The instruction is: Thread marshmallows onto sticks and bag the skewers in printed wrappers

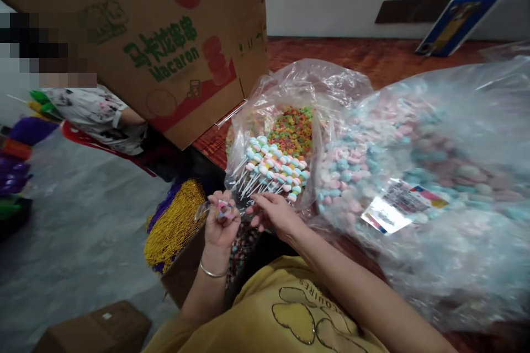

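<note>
My left hand (221, 229), a bangle on its wrist, is closed around a small clear plastic wrapper (226, 209) with pink and blue print or contents. I cannot tell which. Beside it is my right hand (278, 216), its thumb stretched forward and its fingers apart and loosely bent, with nothing visible in them. Just beyond both hands lies a heap of marshmallow skewers (275, 164) in pink, white, blue and yellow on white sticks. Behind them, a clear bag holds many small coloured rings (292, 127). Below my hands stands an open box (186, 273) of small wrapped pieces, partly hidden by my arms.
A large plastic bag of pastel marshmallows (351, 168) fills the right side. A tall Macaron carton (165, 55) stands at the back left. Yellow beaded strings (176, 226) hang at the left. Another person (95, 113) sits behind the carton. A brown box (97, 331) is on the floor.
</note>
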`<state>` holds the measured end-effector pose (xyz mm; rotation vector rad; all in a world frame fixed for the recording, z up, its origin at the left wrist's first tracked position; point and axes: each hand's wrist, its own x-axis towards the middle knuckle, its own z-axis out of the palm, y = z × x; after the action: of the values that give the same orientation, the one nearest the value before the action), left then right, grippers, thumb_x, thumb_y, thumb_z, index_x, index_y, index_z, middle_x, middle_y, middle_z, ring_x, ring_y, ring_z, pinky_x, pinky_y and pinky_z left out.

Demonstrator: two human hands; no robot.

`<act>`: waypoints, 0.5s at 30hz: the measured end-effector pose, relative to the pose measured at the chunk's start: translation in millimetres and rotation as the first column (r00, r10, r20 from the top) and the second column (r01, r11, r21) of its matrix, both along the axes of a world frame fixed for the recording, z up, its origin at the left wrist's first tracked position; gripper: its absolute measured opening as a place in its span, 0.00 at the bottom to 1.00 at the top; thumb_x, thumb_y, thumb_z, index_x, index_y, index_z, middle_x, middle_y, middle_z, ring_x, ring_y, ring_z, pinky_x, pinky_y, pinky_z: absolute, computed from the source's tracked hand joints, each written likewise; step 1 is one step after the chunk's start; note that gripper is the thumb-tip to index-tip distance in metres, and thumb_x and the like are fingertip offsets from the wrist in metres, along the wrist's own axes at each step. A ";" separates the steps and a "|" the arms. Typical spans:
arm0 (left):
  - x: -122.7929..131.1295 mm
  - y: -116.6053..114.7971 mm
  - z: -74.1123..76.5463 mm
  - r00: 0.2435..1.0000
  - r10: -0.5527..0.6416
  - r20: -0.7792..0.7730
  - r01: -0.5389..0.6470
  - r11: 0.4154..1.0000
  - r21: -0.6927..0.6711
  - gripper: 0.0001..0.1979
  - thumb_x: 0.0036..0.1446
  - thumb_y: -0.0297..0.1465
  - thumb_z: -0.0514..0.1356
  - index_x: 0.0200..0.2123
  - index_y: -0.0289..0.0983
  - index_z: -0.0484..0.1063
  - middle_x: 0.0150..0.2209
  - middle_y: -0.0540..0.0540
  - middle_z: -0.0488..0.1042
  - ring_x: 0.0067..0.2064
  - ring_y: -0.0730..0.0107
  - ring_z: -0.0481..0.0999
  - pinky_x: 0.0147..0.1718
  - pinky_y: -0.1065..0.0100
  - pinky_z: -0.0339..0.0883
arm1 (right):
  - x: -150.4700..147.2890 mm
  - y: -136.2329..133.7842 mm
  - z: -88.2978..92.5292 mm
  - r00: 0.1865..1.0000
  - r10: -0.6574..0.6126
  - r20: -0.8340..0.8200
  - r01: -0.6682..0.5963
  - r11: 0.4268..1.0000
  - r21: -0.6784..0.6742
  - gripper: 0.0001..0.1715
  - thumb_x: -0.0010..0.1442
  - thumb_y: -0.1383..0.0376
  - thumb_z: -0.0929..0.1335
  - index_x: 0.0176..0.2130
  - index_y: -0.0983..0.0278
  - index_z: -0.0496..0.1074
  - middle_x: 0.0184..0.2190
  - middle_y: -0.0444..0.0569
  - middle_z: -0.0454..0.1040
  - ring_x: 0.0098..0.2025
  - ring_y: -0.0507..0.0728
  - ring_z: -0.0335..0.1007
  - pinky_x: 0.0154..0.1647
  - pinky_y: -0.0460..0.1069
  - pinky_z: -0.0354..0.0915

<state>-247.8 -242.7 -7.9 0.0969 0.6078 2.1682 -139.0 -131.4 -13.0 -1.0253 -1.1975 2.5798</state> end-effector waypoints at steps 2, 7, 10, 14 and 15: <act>-5.5 -6.5 -3.9 1.000 -0.007 -0.010 0.007 0.999 0.031 0.23 0.52 0.29 0.75 0.27 0.37 0.59 0.26 0.58 0.59 0.19 0.86 0.53 0.14 0.84 0.51 | -29.4 0.5 -6.4 1.000 -0.011 0.024 0.011 1.000 -0.028 0.13 0.68 0.57 0.68 0.36 0.64 0.67 0.27 0.47 0.81 0.16 0.49 0.70 0.13 0.41 0.62; -5.3 1.2 -2.5 1.000 -0.003 0.013 0.004 1.000 -0.020 0.25 0.50 0.31 0.76 0.26 0.36 0.58 0.25 0.58 0.58 0.19 0.87 0.51 0.15 0.85 0.51 | -57.9 7.2 -10.4 0.994 -0.105 0.040 0.103 0.994 0.033 0.13 0.69 0.59 0.67 0.34 0.62 0.64 0.24 0.43 0.78 0.15 0.47 0.68 0.14 0.41 0.64; -0.8 17.0 1.9 1.000 0.005 0.024 -0.003 0.996 -0.094 0.23 0.51 0.31 0.75 0.25 0.36 0.60 0.25 0.57 0.58 0.18 0.87 0.50 0.14 0.84 0.50 | -30.3 7.8 -4.6 0.990 -0.142 0.022 0.139 0.984 0.115 0.12 0.68 0.58 0.68 0.35 0.63 0.68 0.24 0.43 0.77 0.18 0.48 0.69 0.16 0.41 0.65; 11.1 45.6 3.2 0.993 -0.042 0.108 0.060 0.984 -0.166 0.20 0.57 0.29 0.71 0.25 0.36 0.61 0.24 0.57 0.57 0.18 0.88 0.49 0.13 0.83 0.46 | 60.3 11.5 2.6 0.980 -0.188 -0.065 0.195 0.842 0.503 0.18 0.69 0.53 0.66 0.47 0.65 0.75 0.23 0.41 0.72 0.21 0.50 0.69 0.21 0.43 0.66; 15.4 53.2 2.5 0.988 -0.064 0.142 0.089 0.980 -0.179 0.19 0.57 0.28 0.71 0.25 0.36 0.62 0.24 0.57 0.57 0.18 0.88 0.49 0.13 0.83 0.46 | 87.7 13.9 3.9 0.972 -0.228 -0.059 0.214 0.748 0.629 0.21 0.70 0.53 0.65 0.51 0.64 0.76 0.23 0.41 0.71 0.21 0.51 0.68 0.20 0.44 0.66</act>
<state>-232.4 -189.5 -5.3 -0.1247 0.7116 2.0149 -51.3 -117.5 -9.2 -0.9521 -1.6632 1.7646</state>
